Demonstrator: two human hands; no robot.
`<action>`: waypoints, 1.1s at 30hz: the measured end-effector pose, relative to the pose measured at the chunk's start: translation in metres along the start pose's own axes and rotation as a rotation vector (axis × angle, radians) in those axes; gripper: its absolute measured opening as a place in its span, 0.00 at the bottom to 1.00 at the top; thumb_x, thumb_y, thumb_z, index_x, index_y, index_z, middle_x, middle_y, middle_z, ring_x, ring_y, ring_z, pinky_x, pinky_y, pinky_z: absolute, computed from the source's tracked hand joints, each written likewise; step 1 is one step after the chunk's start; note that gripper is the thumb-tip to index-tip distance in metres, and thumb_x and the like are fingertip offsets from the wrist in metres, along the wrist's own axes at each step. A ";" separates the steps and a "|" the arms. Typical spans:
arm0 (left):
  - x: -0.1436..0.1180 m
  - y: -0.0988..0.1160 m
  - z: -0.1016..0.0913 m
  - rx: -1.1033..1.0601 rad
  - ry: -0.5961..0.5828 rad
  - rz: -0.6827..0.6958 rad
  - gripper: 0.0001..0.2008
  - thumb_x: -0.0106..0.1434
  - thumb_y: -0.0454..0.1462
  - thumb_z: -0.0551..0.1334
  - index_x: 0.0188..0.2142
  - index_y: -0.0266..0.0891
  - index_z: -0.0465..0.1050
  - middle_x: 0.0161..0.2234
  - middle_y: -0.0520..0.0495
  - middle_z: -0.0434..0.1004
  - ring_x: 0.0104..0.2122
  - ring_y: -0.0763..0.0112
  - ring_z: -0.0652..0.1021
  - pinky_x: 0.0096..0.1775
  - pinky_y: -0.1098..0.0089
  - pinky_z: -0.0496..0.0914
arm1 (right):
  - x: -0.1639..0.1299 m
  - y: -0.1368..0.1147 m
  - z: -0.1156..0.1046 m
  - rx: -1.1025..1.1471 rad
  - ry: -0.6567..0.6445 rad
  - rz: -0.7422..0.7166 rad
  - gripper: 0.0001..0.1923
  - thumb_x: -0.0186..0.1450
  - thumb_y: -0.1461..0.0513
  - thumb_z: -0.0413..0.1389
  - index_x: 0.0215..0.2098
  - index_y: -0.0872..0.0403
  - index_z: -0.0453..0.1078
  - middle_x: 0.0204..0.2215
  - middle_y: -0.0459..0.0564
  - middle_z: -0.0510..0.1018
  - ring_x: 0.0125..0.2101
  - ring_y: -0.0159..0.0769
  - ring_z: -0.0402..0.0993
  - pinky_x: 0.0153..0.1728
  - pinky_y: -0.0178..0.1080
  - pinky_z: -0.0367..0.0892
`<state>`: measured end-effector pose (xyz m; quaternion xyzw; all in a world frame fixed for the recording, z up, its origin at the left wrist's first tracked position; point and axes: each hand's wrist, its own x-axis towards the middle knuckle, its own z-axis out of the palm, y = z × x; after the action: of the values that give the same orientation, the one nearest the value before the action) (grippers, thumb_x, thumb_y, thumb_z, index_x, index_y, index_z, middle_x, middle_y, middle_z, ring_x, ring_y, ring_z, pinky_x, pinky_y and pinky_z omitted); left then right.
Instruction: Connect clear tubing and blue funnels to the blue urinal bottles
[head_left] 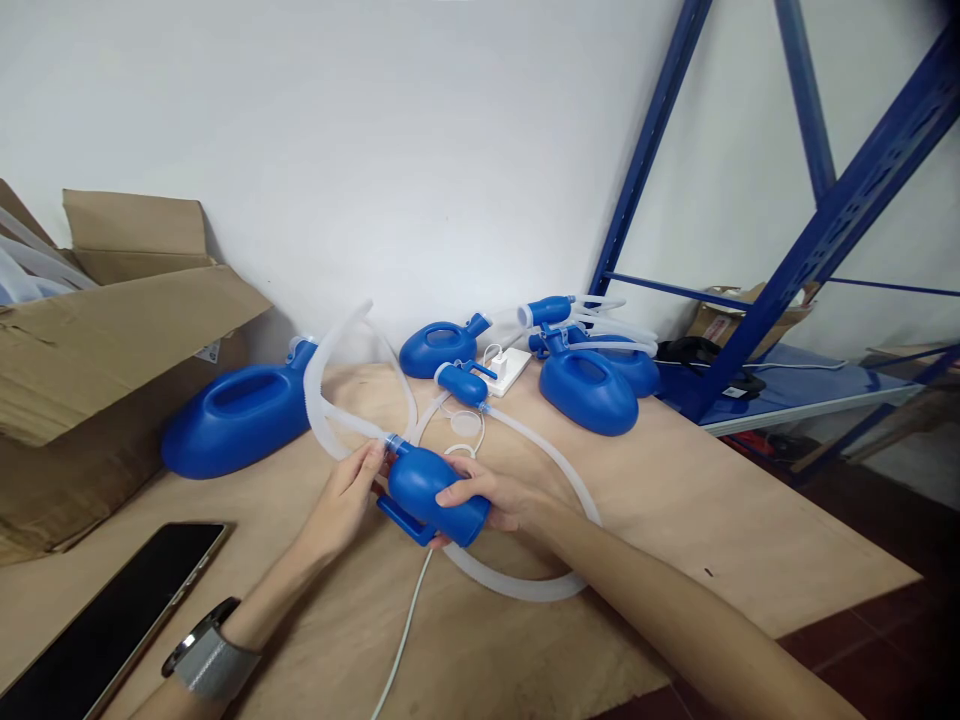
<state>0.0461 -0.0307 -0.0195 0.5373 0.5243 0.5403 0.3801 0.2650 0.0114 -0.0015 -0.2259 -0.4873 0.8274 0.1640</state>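
Note:
My right hand (491,492) is wrapped round a blue plastic urinal cup (427,485) with a side handle, its wide end tilted toward me. At the cup's narrow neck, my left hand (354,490) pinches the end of a translucent corrugated hose (352,425); whether the hose is fully over the neck is hidden by the fingers. The hose loops up and back toward the wall. Just beyond my hands lies a second blue urinal cup (463,384) with its own hose (559,460), which curves round to the right and passes below my right hand.
A large blue urinal bottle (240,415) lies left, beside an open cardboard box (112,340). More bottles (589,390) and hoses sit at back right, near a white power strip (510,372). A phone (120,610) lies front left. Blue metal shelving (840,240) stands right.

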 end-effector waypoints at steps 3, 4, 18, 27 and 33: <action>-0.001 0.005 -0.001 -0.003 -0.040 -0.009 0.21 0.62 0.57 0.66 0.31 0.42 0.77 0.27 0.50 0.76 0.30 0.63 0.74 0.34 0.68 0.69 | -0.001 -0.003 0.001 0.032 0.029 0.014 0.36 0.50 0.55 0.73 0.56 0.50 0.71 0.51 0.55 0.79 0.47 0.48 0.80 0.35 0.42 0.79; -0.001 0.006 -0.001 -0.026 -0.055 -0.024 0.21 0.61 0.56 0.67 0.30 0.42 0.76 0.26 0.50 0.74 0.28 0.64 0.73 0.32 0.68 0.68 | -0.001 -0.003 0.001 0.037 0.032 0.018 0.36 0.50 0.55 0.72 0.55 0.50 0.71 0.50 0.55 0.80 0.47 0.48 0.80 0.35 0.41 0.78; 0.018 -0.002 -0.023 -0.216 0.051 -0.139 0.26 0.55 0.60 0.69 0.32 0.40 0.71 0.28 0.51 0.72 0.26 0.70 0.74 0.25 0.71 0.70 | -0.002 -0.001 -0.002 0.033 0.056 0.065 0.41 0.49 0.55 0.74 0.59 0.51 0.68 0.48 0.55 0.81 0.37 0.42 0.82 0.34 0.42 0.79; -0.001 0.002 -0.011 0.614 0.503 0.329 0.18 0.59 0.49 0.70 0.45 0.45 0.76 0.31 0.47 0.74 0.32 0.58 0.77 0.39 0.61 0.73 | 0.001 0.000 -0.005 0.031 0.095 0.032 0.33 0.54 0.54 0.71 0.54 0.52 0.70 0.46 0.54 0.82 0.35 0.40 0.81 0.30 0.39 0.78; -0.006 0.008 -0.023 1.032 0.119 1.113 0.22 0.65 0.36 0.63 0.59 0.42 0.73 0.57 0.36 0.77 0.57 0.48 0.76 0.63 0.47 0.65 | 0.001 -0.003 -0.021 0.016 -0.031 0.118 0.37 0.53 0.51 0.71 0.56 0.57 0.72 0.47 0.58 0.83 0.36 0.42 0.82 0.30 0.37 0.77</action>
<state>0.0254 -0.0411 -0.0099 0.8021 0.3819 0.3664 -0.2767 0.2752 0.0284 -0.0084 -0.2400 -0.4689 0.8430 0.1091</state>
